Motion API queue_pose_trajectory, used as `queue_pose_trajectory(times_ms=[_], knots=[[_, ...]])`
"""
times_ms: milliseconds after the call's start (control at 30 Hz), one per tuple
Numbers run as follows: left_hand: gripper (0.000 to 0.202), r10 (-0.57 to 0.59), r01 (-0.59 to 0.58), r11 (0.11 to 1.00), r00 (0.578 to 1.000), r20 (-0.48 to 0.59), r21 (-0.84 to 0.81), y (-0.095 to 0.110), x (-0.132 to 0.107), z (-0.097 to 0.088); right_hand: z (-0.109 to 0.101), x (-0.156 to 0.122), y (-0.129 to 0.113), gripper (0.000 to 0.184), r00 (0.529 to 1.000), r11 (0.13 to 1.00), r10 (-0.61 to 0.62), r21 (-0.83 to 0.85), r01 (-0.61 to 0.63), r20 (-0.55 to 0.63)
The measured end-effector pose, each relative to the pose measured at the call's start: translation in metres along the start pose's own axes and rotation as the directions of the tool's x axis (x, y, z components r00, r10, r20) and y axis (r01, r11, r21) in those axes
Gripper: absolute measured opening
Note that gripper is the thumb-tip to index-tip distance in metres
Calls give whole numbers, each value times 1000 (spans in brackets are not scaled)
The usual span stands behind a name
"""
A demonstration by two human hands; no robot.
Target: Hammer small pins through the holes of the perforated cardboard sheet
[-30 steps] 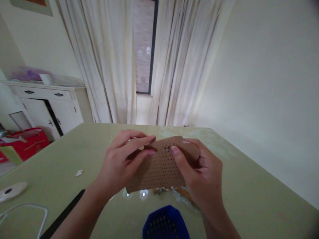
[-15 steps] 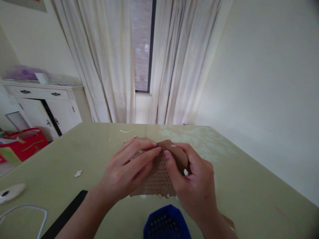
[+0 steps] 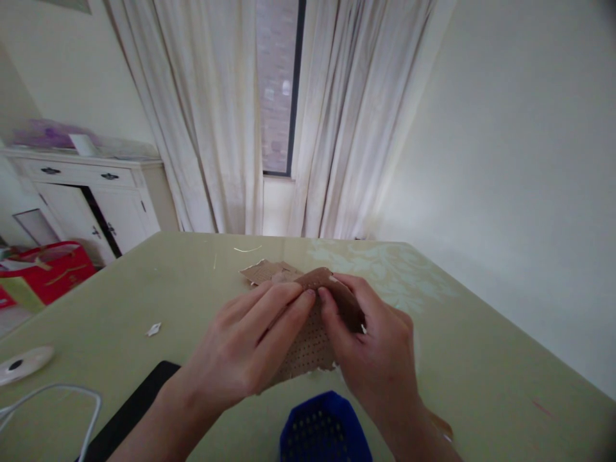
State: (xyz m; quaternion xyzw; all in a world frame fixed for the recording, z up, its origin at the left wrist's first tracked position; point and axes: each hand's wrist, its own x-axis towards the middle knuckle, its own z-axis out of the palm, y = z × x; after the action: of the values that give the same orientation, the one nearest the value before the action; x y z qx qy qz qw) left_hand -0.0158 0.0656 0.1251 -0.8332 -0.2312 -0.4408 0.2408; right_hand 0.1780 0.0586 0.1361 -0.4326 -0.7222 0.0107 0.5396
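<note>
A brown perforated board (image 3: 308, 346), dotted with small holes and ragged along its edges, is held over the green table (image 3: 192, 282). My left hand (image 3: 250, 346) grips its left side, fingers laid over the top. My right hand (image 3: 370, 353) pinches its right part, thumb pressing near the upper edge where the board bends. The fingertips of both hands meet at the board's top middle. A torn corner of the board (image 3: 262, 271) pokes out beyond the fingers.
A blue perforated basket (image 3: 325, 430) sits just below my hands. A black flat object (image 3: 135, 410), a white cable (image 3: 52, 401), a white round disc (image 3: 24, 362) and a paper scrap (image 3: 154, 330) lie on the left. A white cabinet (image 3: 96, 192) and red bag (image 3: 48, 273) stand beyond.
Both hands have drawn closer together over the board and lowered it. The board is now more bent and folded, with its far torn corner showing beyond the fingers.
</note>
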Motion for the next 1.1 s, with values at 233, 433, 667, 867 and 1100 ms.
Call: queue_pose_trajectory(times_ms=[233,433,667,867,1100], knots=[[23,-327,327,945,945,22,-24,6,1,-52,-6,25,45,23,978,952,102,-266,-149,-183],[36,-647,879,465,422,635,-109,-115,-50,-14,-32,33,58,24,919,972,178,-86,-221,-351],[29,-467,911,370,16,884,179,-151,-127,62,-32,30,50,19,945,959,270,142,-247,-183],[33,-475,846,416,-112,873,335,-153,-142,67,-29,27,44,14,957,885,291,378,-271,6],[16,-593,840,458,46,804,290,-141,-107,47,-31,25,32,12,937,774,314,529,-347,155]])
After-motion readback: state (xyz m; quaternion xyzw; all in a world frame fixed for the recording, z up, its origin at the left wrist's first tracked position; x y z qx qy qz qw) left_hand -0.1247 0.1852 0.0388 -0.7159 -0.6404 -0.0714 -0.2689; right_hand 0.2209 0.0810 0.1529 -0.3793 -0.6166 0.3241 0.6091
